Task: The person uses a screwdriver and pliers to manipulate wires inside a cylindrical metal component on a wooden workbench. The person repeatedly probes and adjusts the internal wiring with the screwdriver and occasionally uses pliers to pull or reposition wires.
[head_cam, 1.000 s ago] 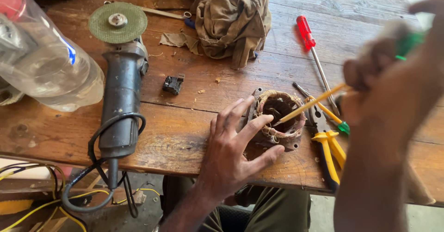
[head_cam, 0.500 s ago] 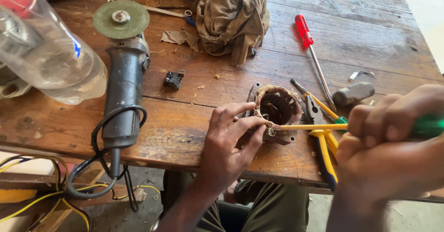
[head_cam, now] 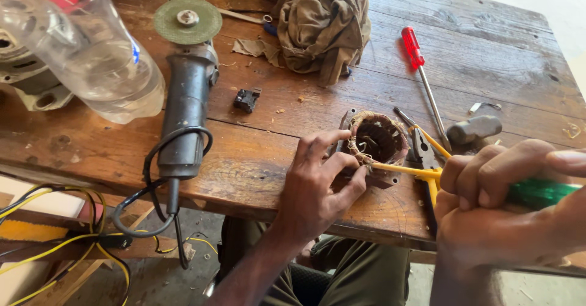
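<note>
My left hand (head_cam: 320, 184) comes up from six o'clock on a bare forearm, palm down, fingers spread and curled, the fingertips pressing toward one o'clock with the thumb tucked along the near side. My right hand (head_cam: 494, 208) sits close to the camera at four o'clock, closed into a tight fist, knuckles up, with the index finger and thumb pinched forward and pointing toward nine o'clock. Both wrists are roughly level, the two hands near each other but apart.
</note>
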